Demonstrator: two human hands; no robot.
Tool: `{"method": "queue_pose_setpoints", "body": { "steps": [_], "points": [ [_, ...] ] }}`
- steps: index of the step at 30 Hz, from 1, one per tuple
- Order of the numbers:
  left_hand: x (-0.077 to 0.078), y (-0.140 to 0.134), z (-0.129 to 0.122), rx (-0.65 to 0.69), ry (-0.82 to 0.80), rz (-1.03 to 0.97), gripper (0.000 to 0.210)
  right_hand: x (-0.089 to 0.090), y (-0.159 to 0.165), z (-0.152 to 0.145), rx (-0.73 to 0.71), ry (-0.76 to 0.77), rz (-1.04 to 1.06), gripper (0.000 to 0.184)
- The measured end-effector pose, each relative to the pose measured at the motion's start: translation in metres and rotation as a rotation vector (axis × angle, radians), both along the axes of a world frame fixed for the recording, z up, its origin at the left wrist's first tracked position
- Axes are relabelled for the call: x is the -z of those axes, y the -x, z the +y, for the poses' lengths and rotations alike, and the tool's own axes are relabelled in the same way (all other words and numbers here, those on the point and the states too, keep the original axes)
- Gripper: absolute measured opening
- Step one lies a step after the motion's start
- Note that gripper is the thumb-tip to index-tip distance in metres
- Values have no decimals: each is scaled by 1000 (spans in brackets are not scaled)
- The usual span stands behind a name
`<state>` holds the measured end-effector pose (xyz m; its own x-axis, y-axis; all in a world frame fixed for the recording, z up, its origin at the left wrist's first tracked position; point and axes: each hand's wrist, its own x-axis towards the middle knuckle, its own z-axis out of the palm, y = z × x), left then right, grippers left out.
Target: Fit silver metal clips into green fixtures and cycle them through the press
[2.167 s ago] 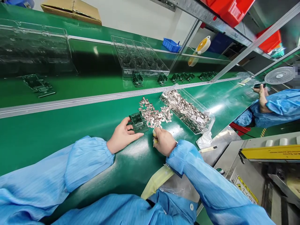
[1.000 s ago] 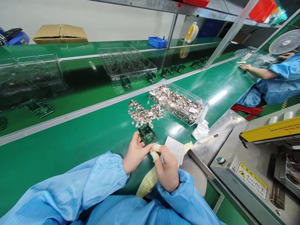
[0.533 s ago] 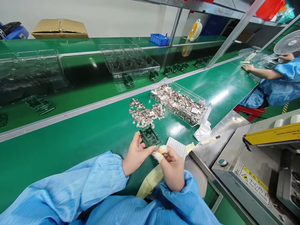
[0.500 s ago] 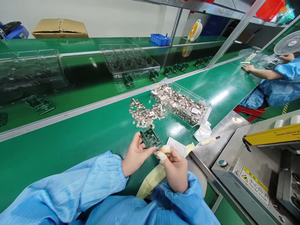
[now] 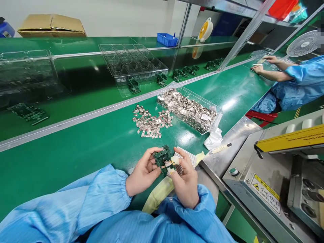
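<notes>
Circuit board (image 5: 162, 156), green and tilted, is held up between the person's two hands, over the near edge of the green bench (image 5: 101, 148). The left hand (image 5: 143, 173) is partly closed and grips the board by its left side, forefinger along the top edge and thumb below. The right hand (image 5: 186, 182) has its thumb and forefinger, both in pale covers, drawn close together against the board's right side; whether they pinch the board itself or a small piece cannot be told.

Just beside the right hand lies a white gridded sheet (image 5: 190, 157), partly hidden by it. Beyond the hands, a loose pile of small metal pieces (image 5: 152, 124) is spread on the bench. Next to it stands a clear box (image 5: 218, 118) heaped with similar pieces. A crumpled white tissue (image 5: 213, 139) touches the box's near end. More boards (image 5: 133, 86) stand along the ledge behind.
</notes>
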<state>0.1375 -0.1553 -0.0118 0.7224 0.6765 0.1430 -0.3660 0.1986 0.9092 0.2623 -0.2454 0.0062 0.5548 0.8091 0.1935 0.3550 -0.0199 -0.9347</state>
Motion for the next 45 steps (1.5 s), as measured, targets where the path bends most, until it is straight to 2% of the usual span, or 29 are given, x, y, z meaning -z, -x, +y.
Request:
{"method": "queue_pose_setpoints", "body": {
  "steps": [6,10,15,24,33,37,45],
  "points": [
    [-1,1,-2,13,-74,27,36,0,3,1,26,0,-7,9],
    [-1,1,-2,-29,-119,49,31,6,8,2,93,-38,-14,9],
    [-1,1,-2,-45,-131,105,29,9,13,2,134,-66,75,9],
    [-4,5,-2,7,-141,118,30,4,12,-3,95,-75,191,5],
    [-5,6,-1,17,-166,156,36,0,7,-2,53,-62,208,2],
    [-7,6,0,12,-148,160,37,-1,6,-3,35,-45,196,2],
    [-7,4,-1,15,-115,155,35,5,8,-2,51,-59,41,10]
  ]
}}
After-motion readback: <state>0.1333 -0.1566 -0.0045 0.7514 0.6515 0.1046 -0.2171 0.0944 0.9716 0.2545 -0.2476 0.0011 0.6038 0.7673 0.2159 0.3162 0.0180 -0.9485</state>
